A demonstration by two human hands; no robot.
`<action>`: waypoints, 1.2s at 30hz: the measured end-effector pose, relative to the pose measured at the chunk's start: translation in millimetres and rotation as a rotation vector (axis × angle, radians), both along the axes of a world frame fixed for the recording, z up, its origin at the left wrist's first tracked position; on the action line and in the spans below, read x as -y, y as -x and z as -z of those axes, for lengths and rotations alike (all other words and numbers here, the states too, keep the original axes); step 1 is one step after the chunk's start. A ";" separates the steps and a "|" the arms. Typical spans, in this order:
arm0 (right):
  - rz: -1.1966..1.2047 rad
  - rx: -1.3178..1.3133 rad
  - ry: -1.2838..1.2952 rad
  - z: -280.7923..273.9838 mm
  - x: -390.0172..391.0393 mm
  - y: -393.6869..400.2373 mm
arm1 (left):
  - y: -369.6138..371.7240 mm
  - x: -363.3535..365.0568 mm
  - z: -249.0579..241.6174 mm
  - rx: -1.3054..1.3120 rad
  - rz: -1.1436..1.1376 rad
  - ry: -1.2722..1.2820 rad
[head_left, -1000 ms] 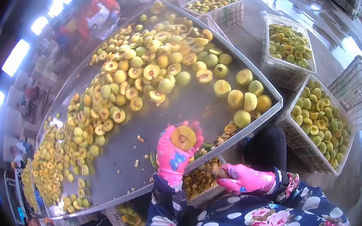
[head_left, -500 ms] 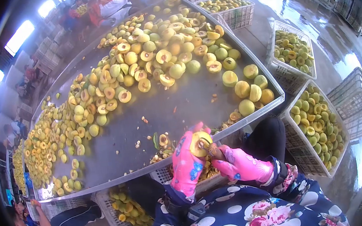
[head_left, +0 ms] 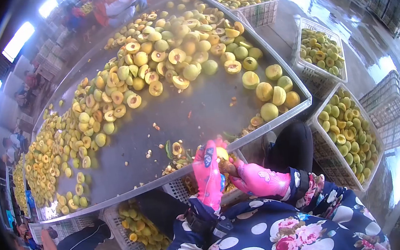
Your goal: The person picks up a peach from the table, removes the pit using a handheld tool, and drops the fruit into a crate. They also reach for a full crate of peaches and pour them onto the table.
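The yellow fruit is held in the curled fingers of the gloved left hand, and the brown handle of a tool is gripped against it by the gloved right hand. Both are held at the rim of the metal table, across which halved fruits are heaped.

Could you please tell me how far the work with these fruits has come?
Partly done, it seems: the crate at lower right holds fruit halves, some looking hollowed. In hand: a fruit piece in the left hand, the right hand holding a tool at it. Probably left: the big pile on the metal table, where many halves show brown centres.
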State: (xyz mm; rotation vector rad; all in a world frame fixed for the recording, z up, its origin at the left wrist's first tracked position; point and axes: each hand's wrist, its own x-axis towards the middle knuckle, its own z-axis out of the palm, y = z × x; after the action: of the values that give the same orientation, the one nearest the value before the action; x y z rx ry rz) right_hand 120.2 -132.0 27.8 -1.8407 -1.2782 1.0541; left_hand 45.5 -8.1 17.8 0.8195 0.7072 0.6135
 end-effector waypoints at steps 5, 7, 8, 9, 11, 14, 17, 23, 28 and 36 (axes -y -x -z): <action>0.015 -0.387 -0.078 -19.5 -2.0 0.4 | 2.9 1.4 -3.6 -0.047 0.030 -0.007; 0.062 -0.635 0.089 -20.9 -1.3 -0.1 | 4.2 2.7 -8.2 -0.055 0.029 -0.005; 0.090 -0.763 0.203 -16.4 -1.1 -1.0 | 4.7 3.3 -10.3 -0.055 0.018 -0.014; 0.058 -0.835 0.198 -10.9 -1.0 -1.7 | 5.3 4.3 -12.0 -0.057 0.007 -0.022; -0.007 -0.978 0.190 -2.1 -0.5 -2.6 | 5.5 5.6 -10.8 -0.047 -0.015 -0.029; 0.029 -1.119 0.223 -16.7 -1.4 -4.8 | 5.9 1.5 -4.3 -0.010 0.012 -0.016; 0.052 -1.328 0.202 -13.4 2.0 -3.6 | 10.7 -4.5 -5.1 0.034 0.119 0.014; 0.049 -1.357 0.155 -6.7 4.3 0.1 | 8.4 -5.3 -4.9 -0.050 0.136 -0.002; 0.074 -1.386 0.141 0.4 2.2 3.4 | 10.4 -9.7 1.4 -0.028 0.166 0.061; 0.135 -1.529 0.140 3.5 3.7 7.6 | 15.7 -8.8 -5.1 0.042 0.192 0.116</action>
State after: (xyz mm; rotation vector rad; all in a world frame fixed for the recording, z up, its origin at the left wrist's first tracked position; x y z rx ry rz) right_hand 112.6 -135.6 24.3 -0.6538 -0.1322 1.8574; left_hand 29.8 0.7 22.8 0.7547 0.6117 0.4120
